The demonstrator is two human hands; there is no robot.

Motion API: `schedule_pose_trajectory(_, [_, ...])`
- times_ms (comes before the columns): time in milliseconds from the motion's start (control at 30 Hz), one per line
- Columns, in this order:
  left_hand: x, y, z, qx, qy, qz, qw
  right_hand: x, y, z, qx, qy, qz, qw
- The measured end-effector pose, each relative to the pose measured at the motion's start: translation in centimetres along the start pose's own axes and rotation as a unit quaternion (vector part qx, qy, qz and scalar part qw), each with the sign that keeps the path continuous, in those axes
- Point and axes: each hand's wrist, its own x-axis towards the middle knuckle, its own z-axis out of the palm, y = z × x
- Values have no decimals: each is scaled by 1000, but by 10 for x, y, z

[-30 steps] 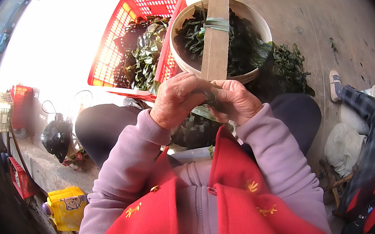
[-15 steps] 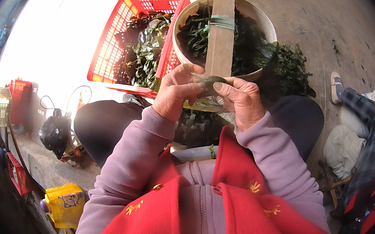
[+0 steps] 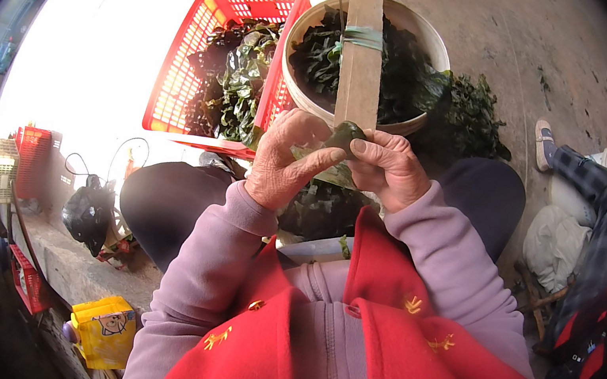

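Between my hands is a small folded piece of dark green seaweed (image 3: pixel 345 139), held just this side of an upright wooden board. My right hand (image 3: pixel 393 169) pinches its right side between thumb and bent fingers. On the other side, my left hand (image 3: pixel 286 156) curls around the piece's left edge, its thumb pointing toward it; the fingers behind are partly hidden. The board (image 3: pixel 359 78), wrapped with a pale green tie, lies across a round white bucket (image 3: pixel 297 94) filled with dark leafy seaweed (image 3: pixel 404 70). More dark seaweed (image 3: pixel 320 210) lies below my hands, between my knees.
A red plastic basket (image 3: pixel 165 90) with glossy dark leaves stands left of the bucket. Leafy seaweed (image 3: pixel 477 114) is heaped at the bucket's right. Farther right are a white sack (image 3: pixel 553 243) and another person's leg (image 3: pixel 590 177). A black bag (image 3: pixel 87 213) and yellow pouch (image 3: pixel 104 333) are at left.
The seaweed piece has been turned from lying sideways to a more upright, rounder fold. My left thumb has slid lower and straightened; the right hand still pinches the piece.
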Motion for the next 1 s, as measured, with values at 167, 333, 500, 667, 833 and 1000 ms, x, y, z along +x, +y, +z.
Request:
schedule_pose_trajectory(167, [2, 14, -8, -19, -35, 17, 999, -5, -3, 12, -77, 31, -55, 995])
schedule_pose_trajectory(333, [-1, 10, -23, -364, 61, -248, 896, -12, -25, 0, -292, 95, -167, 937])
schedule_pose_trajectory(500, [8, -1, -32, -294, -20, -240, 925, -16, -28, 2, -362, 103, -223, 899])
schedule_pose_trajectory(667, [38, 24, -42, -111, -90, -37, 989, -18, -43, 26, -406, 88, -239, 878])
schedule_pose_trajectory(833, [48, 42, -32, -140, -243, -176, 944, -17, -69, 46, -443, 38, -267, 855])
schedule_pose_trajectory(1000, [44, 38, -45, -152, -265, -138, 942, -11, -99, 36, -623, 11, -202, 756])
